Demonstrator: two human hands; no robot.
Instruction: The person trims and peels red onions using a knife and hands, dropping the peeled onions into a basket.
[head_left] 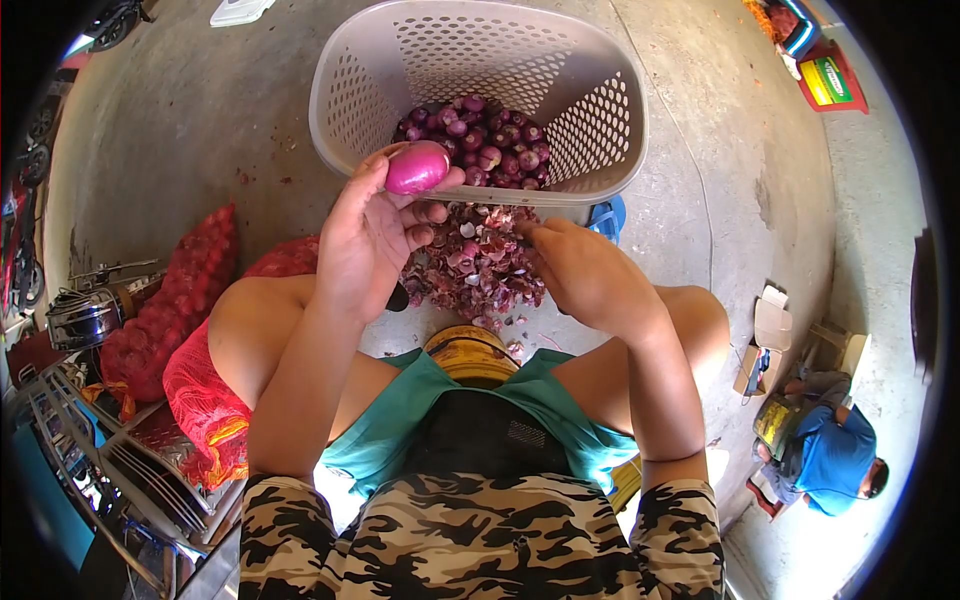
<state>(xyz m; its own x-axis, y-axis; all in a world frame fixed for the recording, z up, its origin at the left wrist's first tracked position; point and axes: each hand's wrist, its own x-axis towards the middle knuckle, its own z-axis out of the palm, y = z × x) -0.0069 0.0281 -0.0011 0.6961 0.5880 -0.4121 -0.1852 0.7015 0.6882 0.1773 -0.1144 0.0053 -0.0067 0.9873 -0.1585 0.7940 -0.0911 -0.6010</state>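
Red onion in L hand

Far L, red mesh sacks; L hand clamped on onion btwn thumb & fingers, at near L side of perforated plastic basket w/ red onions inside; ctr, heap of onion skins on concrete floor; R hand by heap's R edge, fingers curled, any grip hidden; just beyond, blue flip-flop; far R, person in blue shirt.

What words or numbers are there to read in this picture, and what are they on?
I can't read any words or numbers here.
Yellow and green label on the red container: marks too small and blurry to read.
Small pale patch on the black cloth: too small to tell if it has words.
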